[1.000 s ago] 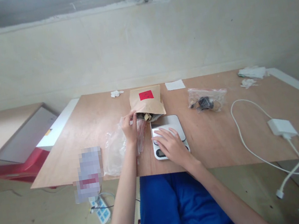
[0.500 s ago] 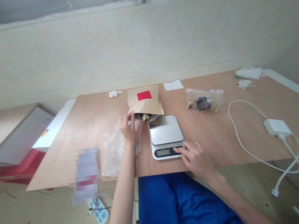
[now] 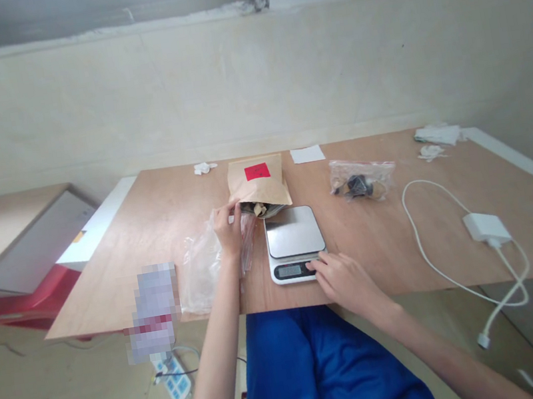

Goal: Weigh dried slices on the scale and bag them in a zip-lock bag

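Note:
A brown kraft paper bag (image 3: 265,187) with a red label lies at the table's middle, its open mouth towards me. Light-brown pieces (image 3: 260,209) show in the opening; their kind is unclear. My left hand (image 3: 228,226) pinches the bag's mouth at its left corner. In front of the bag is a white kitchen scale (image 3: 294,232) with a bare steel plate and a display showing segments. The thumb of my right hand (image 3: 342,278) presses at the buttons right of the display, with the other fingers loosely bent and holding nothing. Clear plastic bags (image 3: 201,270) lie under my left forearm.
On the right are a zip bag (image 3: 363,179) with dark and brown items and a white power adapter (image 3: 486,228) whose cable hangs over the front edge. White paper (image 3: 307,154) lies at the back. A blurred-out object (image 3: 154,305) overhangs the front left edge.
The scale's display, plain grey before, now shows segments. My right hand stays at the buttons with a small shift, and my left hand keeps its place at the bag. The view has shifted slightly.

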Motion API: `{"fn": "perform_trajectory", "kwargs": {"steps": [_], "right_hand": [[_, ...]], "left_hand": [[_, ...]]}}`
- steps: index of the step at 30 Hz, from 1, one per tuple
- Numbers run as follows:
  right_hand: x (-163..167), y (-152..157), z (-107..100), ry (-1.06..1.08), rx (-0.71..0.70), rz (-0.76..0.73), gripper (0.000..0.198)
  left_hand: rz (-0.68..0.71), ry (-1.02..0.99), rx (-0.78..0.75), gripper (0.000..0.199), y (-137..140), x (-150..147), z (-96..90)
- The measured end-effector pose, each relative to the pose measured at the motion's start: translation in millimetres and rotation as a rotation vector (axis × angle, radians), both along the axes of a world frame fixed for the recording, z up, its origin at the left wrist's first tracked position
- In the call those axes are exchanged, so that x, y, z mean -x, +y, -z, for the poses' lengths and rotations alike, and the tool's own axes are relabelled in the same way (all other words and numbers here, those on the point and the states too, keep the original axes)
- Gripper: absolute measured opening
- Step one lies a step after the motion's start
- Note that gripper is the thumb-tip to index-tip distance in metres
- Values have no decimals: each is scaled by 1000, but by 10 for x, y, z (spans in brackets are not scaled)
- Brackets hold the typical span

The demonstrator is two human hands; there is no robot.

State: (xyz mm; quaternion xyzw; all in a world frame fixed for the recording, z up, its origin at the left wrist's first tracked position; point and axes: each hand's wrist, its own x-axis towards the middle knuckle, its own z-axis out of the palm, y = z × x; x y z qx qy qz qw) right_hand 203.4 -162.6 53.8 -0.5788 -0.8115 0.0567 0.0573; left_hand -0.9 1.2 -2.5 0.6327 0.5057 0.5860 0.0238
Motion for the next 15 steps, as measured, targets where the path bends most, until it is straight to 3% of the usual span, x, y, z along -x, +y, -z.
{"fn": "perform_trajectory", "kwargs": {"steps": [6, 11, 15], "right_hand": [[235, 540, -125, 472, -161, -173, 35], [535, 1101, -71, 396, -248, -285, 39], [654, 1291, -76, 293, -264, -299, 38]], "left_hand": [[0, 3, -5, 25, 1, -2, -6], [-28, 0, -20, 26, 28, 9, 21], [-82, -30, -7, 27, 50, 17, 39]]}}
